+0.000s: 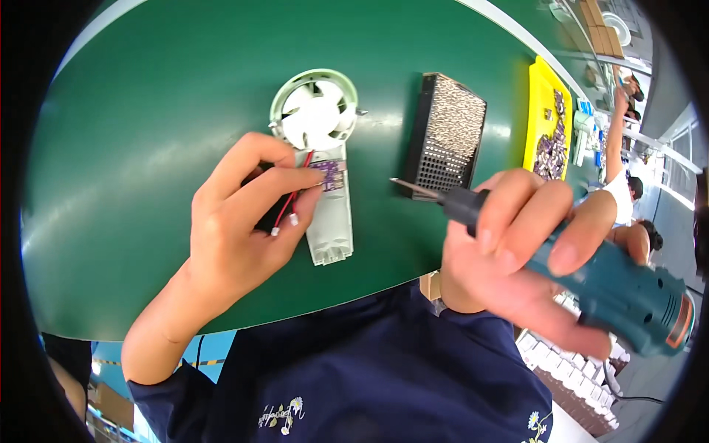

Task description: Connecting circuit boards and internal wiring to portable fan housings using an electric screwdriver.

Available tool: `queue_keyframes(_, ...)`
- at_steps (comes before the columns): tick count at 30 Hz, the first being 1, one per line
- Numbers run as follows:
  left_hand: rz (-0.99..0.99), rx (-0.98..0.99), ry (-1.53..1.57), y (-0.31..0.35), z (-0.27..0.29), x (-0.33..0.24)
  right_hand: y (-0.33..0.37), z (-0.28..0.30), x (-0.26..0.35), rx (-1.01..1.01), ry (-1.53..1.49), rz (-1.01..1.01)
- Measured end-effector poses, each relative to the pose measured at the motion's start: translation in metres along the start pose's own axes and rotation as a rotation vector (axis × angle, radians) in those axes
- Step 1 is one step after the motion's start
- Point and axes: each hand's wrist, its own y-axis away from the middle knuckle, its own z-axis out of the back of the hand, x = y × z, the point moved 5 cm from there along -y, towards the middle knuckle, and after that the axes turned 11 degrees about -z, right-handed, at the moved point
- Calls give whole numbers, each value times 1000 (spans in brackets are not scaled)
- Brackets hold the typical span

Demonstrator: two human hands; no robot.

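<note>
A pale green handheld fan housing (330, 225) lies on the green table, its round head with white blades (316, 111) pointing away from me. My left hand (247, 196) rests over the handle, its index fingertip pressing on a small purple circuit board (329, 177) set in it. Red and black wires with white plugs (294, 219) run beneath those fingers. My right hand (521, 244) is wrapped round a teal electric screwdriver (617, 288), held to the right of the fan. The screwdriver's bit (413, 186) points left and touches nothing.
Right of the fan stands a black screw tray (442, 159) with many screws in its far holes. Beyond it is a yellow bin (533, 125) of small metal parts. Other people (628, 192) work at the far right. White pieces (572, 384) are stacked at lower right.
</note>
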Motion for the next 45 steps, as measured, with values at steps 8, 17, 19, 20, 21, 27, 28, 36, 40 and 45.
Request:
queue_keyframes(8,-30,-73,27,4,1,0,-7,-45,-24,115,71,-121)
queue_keyframes(17,-8,-76,45,13,2,5,-3,-46,-38,269,124,-133)
queue_keyframes(19,-9,-94,49,11,6,7,-4,-51,-39,287,121,-127)
queue_keyframes(20,-24,-86,69,8,4,5,-4,-51,-37,293,120,-132)
queue_keyframes(21,-42,-79,90,4,3,4,-4,-50,-34,313,141,-122)
queue_keyframes(27,-27,-74,81,12,-1,2,13,-68,-44,171,85,127)
queue_keyframes(28,3,-64,80,11,-4,5,15,-52,-49,275,78,86)
queue_keyframes(36,73,-31,126,12,0,2,62,156,23,-846,791,-732)
queue_keyframes(40,51,-28,127,7,1,5,108,188,10,-620,1223,-687)
queue_keyframes(45,38,-42,146,6,0,6,60,49,10,-255,1537,-254)
